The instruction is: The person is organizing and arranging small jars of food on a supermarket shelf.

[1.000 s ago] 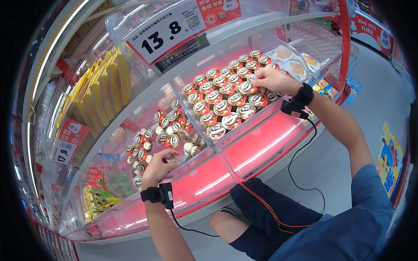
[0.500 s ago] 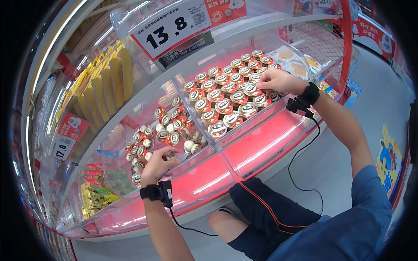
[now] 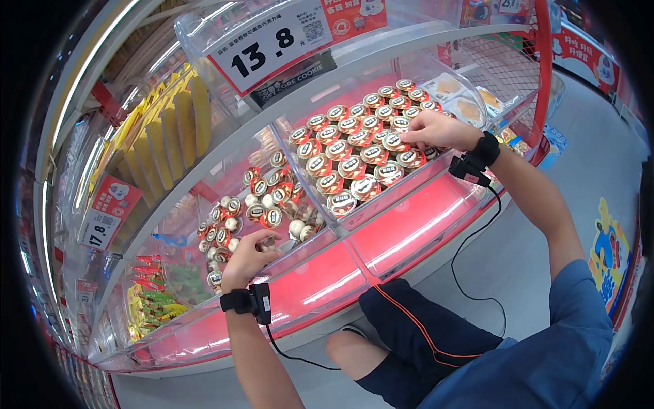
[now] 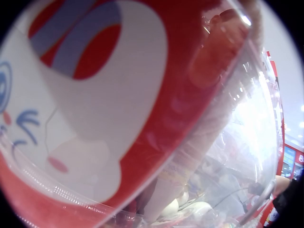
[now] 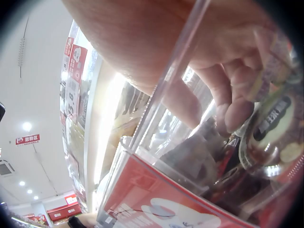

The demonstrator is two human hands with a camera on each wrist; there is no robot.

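In the head view, the left hand (image 3: 248,260) is inside the left compartment by its front wall, fingers and thumb curved round a small cup (image 3: 268,243); the grip is partly hidden. The right hand (image 3: 443,131) reaches over the right compartment, where its fingertips pinch the edge of a gold-lidded cup (image 3: 394,142) among rows of upright cups. Through clear plastic, the right wrist view shows bent fingers (image 5: 240,107) beside a lidded cup (image 5: 270,133). A cartoon label (image 4: 95,123) fills much of the left wrist view, with blurred fingers (image 4: 213,52) behind plastic.
A clear divider (image 3: 303,174) separates the compartments. Loose cups (image 3: 262,187) lie jumbled on the left. Yellow packets (image 3: 163,133), a price sign (image 3: 255,51) and red mesh (image 3: 507,61) stand around the bins. A thin cable (image 3: 458,259) hangs from the right wrist.
The head view has shifted slightly, moving the bins a little within it. Both hands keep nearly the same places and poses among the cups.
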